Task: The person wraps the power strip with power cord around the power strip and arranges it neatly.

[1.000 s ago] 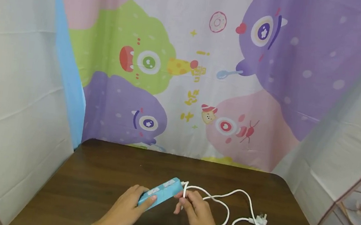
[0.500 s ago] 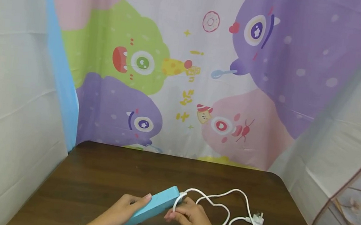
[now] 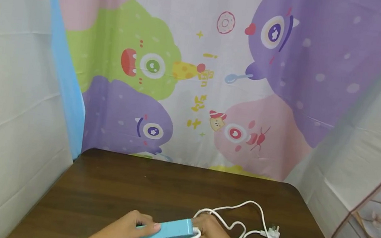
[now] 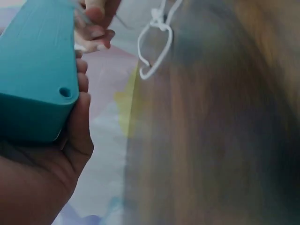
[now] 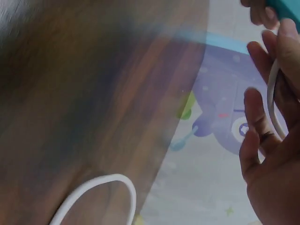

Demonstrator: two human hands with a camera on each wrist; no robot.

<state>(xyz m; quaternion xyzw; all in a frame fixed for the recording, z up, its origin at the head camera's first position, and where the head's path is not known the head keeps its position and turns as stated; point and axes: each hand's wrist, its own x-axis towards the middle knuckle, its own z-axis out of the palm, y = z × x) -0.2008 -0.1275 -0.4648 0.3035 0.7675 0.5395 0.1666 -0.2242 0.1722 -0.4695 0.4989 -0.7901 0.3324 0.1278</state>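
A light blue power strip [image 3: 169, 233] is held above the table in the head view, its plain side and cord end showing. My left hand [image 3: 127, 226] grips its left end, the thumb lying along the near side. In the left wrist view the fingers wrap round the strip [image 4: 37, 56], which has a small hole near one corner. Beside the cord end is my right hand [image 3: 214, 236], with its fingers mostly hidden in the head view. The right wrist view has the white cord [image 5: 271, 93] running through that hand, held between thumb and fingers close to the strip.
The rest of the cord [image 3: 260, 215] lies in loose loops on the dark wooden table [image 3: 107, 180], ending in a white plug [image 3: 273, 233] at the right. A cartoon-printed curtain [image 3: 181, 141] hangs at the table's far edge, with pale cloth on both sides.
The strip has turned over, so its socket face no longer shows, and it has come lower and nearer level. Both hands moved down with it; the cord's bend now hangs toward me.
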